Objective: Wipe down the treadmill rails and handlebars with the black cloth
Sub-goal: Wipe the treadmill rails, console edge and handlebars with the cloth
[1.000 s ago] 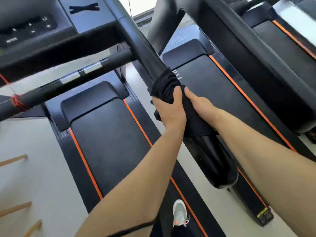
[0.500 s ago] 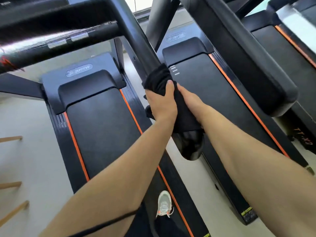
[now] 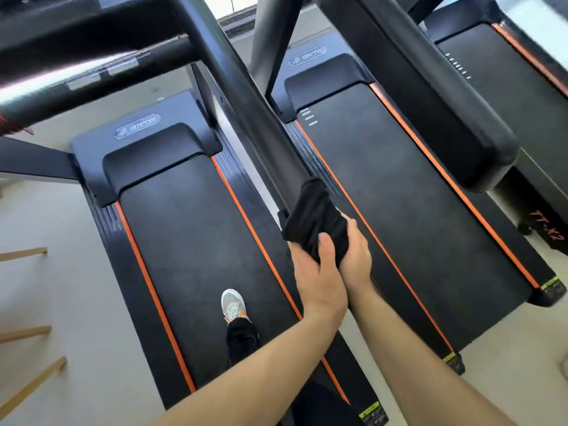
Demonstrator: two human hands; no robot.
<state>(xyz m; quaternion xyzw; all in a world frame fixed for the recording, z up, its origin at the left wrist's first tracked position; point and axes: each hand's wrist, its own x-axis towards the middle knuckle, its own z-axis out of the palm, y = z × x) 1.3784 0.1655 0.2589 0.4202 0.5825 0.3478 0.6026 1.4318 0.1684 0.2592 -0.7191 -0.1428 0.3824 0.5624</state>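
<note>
Gym: three black treadmills [image 3: 415,229] stand side by side, orange-trimmed, with handrails [image 3: 246,96] crossing the upper frame above pale floor [image 3: 46,210].

Black cloth [image 3: 313,222] on a black handrail [image 3: 246,96]; black belt [image 3: 196,256] edged with orange stripes [image 3: 255,235]; white shoe [image 3: 233,304]

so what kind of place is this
Most likely a gym. A treadmill belt underfoot, a second treadmill beside it and a third treadmill beyond stand in a row, with orange trim. The left hand and right hand grip a black cloth on a handrail.
</note>
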